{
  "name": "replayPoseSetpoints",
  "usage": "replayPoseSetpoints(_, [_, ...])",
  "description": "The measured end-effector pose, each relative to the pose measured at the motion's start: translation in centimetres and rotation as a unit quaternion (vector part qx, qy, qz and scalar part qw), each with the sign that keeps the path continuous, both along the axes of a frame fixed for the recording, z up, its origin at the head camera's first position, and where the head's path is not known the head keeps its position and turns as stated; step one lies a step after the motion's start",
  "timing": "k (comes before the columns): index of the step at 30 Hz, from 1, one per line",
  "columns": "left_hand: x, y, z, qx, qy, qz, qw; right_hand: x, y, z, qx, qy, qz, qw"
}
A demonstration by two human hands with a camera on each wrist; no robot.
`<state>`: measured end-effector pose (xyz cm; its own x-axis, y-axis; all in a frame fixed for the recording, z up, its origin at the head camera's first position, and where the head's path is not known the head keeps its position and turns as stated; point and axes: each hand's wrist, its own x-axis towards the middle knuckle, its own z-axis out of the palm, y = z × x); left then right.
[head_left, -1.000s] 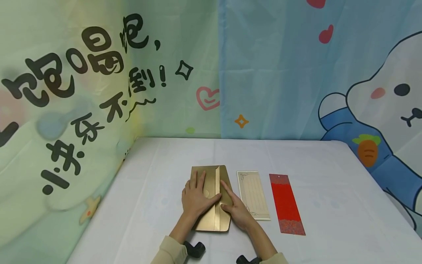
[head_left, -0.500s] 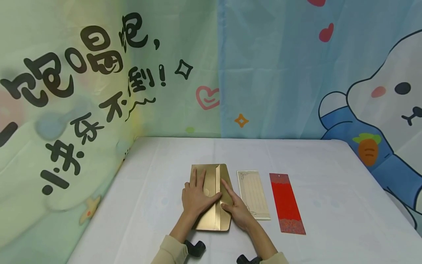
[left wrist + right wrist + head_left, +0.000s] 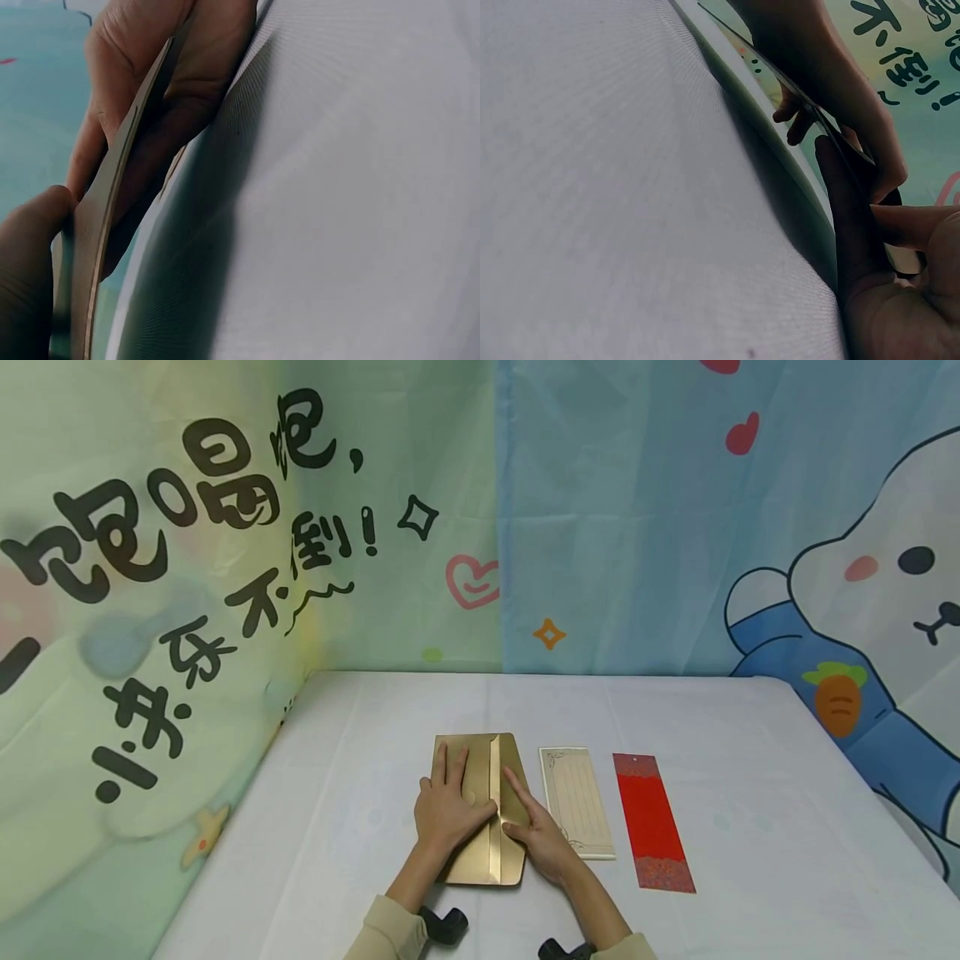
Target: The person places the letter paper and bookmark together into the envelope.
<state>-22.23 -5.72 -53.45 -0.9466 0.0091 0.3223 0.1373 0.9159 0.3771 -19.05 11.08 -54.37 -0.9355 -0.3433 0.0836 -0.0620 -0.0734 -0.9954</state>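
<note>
My left hand (image 3: 450, 816) holds the left side of a gold folder (image 3: 480, 852), the index and middle fingers stretched out over its face and the thumb laid across toward the narrow raised strip (image 3: 494, 860) that runs down its length. In the view from my right wrist, other fingertips of that hand curl round beneath the far edge. My right hand (image 3: 547, 839) grips the opposite side, its thumb on the face and at least one finger beneath. The folder sits between my two hands, and the wrist views show it lifted off the white worktop (image 3: 772, 827), with fingers and shadow under it.

Near my cuffs are black devices (image 3: 447, 928), and my sleeves (image 3: 386, 931) are beige. Just beyond my right hand a cream card (image 3: 579, 802) with printed lines and corner scrolls lies flat. Farther right, apart from the card, lies a long red slip (image 3: 652, 822) with patterned ends. Behind the worktop hangs a backdrop (image 3: 600, 518), green and blue, with black characters, hearts and a white cartoon animal (image 3: 847, 568) in blue clothing.
</note>
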Motion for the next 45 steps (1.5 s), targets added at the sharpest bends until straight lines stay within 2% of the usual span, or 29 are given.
replayPoseSetpoints(3, [0.0,-0.1,-0.1,-0.001,-0.002,0.001,1.0000,0.0,-0.1,0.0,-0.007,-0.011,-0.001,1.000])
replayPoseSetpoints(7, [-0.3,-0.2,-0.5,-0.001,-0.002,0.004,1.0000,0.5,-0.3,1.9,0.013,-0.021,0.001,1.000])
replayPoseSetpoints(10, [-0.4,-0.2,-0.7,0.002,-0.001,0.005,1.0000,0.7,-0.3,2.6,0.012,-0.030,0.007,0.999])
replayPoseSetpoints(16, [-0.5,-0.1,-0.8,0.010,-0.010,0.003,0.9999,-0.1,-0.3,0.5,-0.012,-0.045,-0.004,0.999])
replayPoseSetpoints(22, [-0.4,-0.1,-0.8,0.023,-0.024,0.006,0.9994,0.0,-0.5,0.2,-0.029,-0.061,-0.004,0.998])
replayPoseSetpoints(25, [-0.3,-0.2,-0.8,0.027,-0.028,0.006,0.9992,0.1,-0.5,0.3,-0.022,-0.065,-0.014,0.998])
replayPoseSetpoints(28, [-0.3,-0.3,-0.7,0.032,-0.030,0.005,0.9990,0.3,-0.6,0.8,-0.008,-0.068,-0.033,0.997])
replayPoseSetpoints(31, [-0.2,-0.4,-0.5,0.033,-0.032,0.005,0.9989,0.7,-0.5,2.0,0.005,-0.066,-0.052,0.996])
replayPoseSetpoints(35, [-0.1,-0.5,-0.4,0.030,-0.028,0.008,0.9991,1.2,0.0,3.7,0.043,-0.038,-0.076,0.995])
replayPoseSetpoints(39, [-0.2,-0.7,-0.5,0.025,-0.024,0.008,0.9994,0.9,1.3,3.4,0.069,-0.013,-0.106,0.992])
replayPoseSetpoints(42, [-0.3,-0.8,-0.8,0.019,-0.019,0.009,0.9996,0.4,2.4,2.5,0.099,0.001,-0.155,0.983])
replayPoseSetpoints(45, [-0.4,-0.9,-1.0,0.008,-0.015,0.012,0.9998,0.0,3.7,2.0,0.160,0.023,-0.236,0.958])
